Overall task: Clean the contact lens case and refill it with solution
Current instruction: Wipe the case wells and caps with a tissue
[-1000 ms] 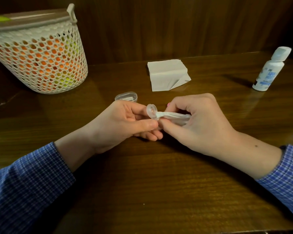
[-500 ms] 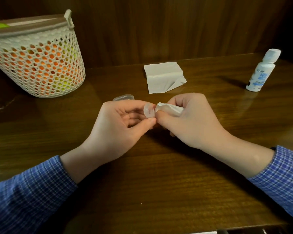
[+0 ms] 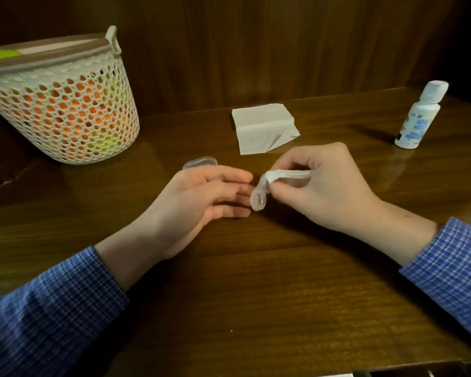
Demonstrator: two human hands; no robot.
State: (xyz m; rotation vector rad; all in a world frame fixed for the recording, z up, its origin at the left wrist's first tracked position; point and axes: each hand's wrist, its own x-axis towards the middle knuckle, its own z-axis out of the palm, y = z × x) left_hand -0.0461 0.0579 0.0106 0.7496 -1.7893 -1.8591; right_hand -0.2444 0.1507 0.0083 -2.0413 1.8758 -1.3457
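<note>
I log my right hand (image 3: 324, 186) pinching a twisted tissue (image 3: 286, 175) and clear lens-case cup (image 3: 258, 198) mid-table. My left hand (image 3: 201, 197) lies slack-fingered beside it, holding nothing

The left hand (image 3: 199, 197) hides part of the clear case (image 3: 200, 162).

On the tabletop (image 3: 256, 281) a basket (image 3: 63, 110) stands at the far left corner. A folded tissue (image 3: 264, 129) lies near the middle of the far edge, and a bottle (image 3: 416, 118) stands upright toward the far right corner, well apart from the tissue. A lens case (image 3: 200, 162) lies in front of the tissue, a little to its left, just behind the left hand (image 3: 199, 197). The right hand (image 3: 321, 186) is just beside the left hand, on its right. Between them, a small cap (image 3: 258, 199) and a twisted tissue (image 3: 286, 176) are in the grip of the right hand.
</note>
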